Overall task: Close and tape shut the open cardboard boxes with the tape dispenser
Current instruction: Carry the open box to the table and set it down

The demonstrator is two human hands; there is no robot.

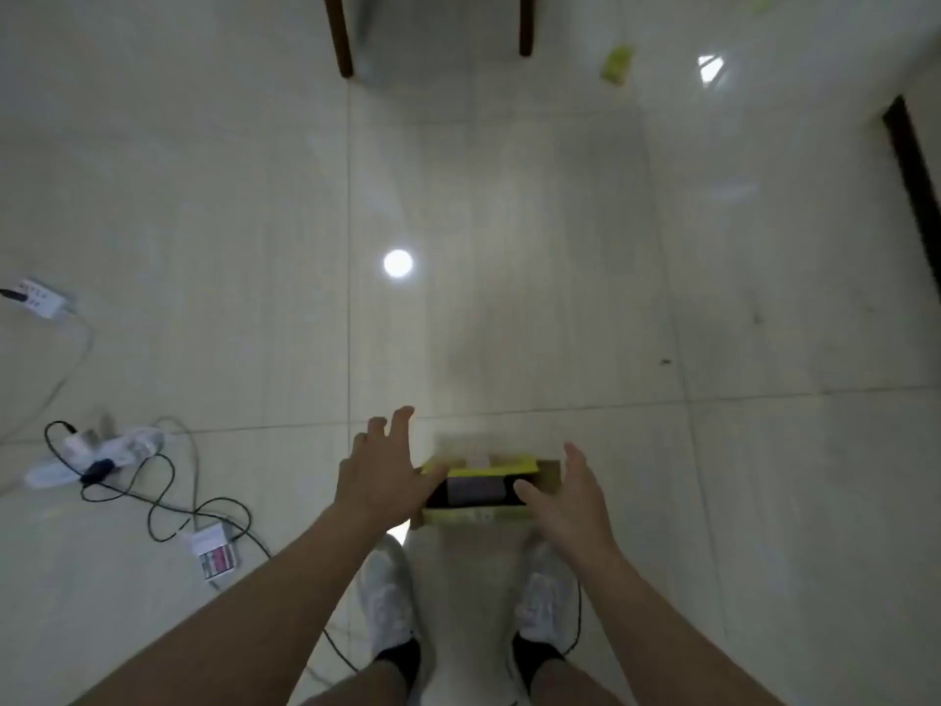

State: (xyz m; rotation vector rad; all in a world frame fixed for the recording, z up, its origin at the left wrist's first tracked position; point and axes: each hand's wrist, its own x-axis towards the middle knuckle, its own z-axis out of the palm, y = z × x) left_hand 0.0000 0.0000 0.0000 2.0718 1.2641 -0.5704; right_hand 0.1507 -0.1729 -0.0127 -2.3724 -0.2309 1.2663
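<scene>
A small cardboard box (478,489) with yellow flaps lies on the tiled floor just beyond my feet. Its top is open and something dark shows inside. My left hand (379,471) hovers over the box's left end with fingers spread and straight. My right hand (565,496) is over the box's right end, fingers relaxed, thumb reaching toward the opening. Neither hand holds anything. The image is blurred. No tape dispenser is in sight.
Power strips and tangled cables (117,461) lie on the floor at the left, with a small white device (214,552) nearer me. Two dark chair legs (341,38) stand at the top. A yellow-green scrap (617,66) lies at the top right. My white shoes (387,598) stand below the box.
</scene>
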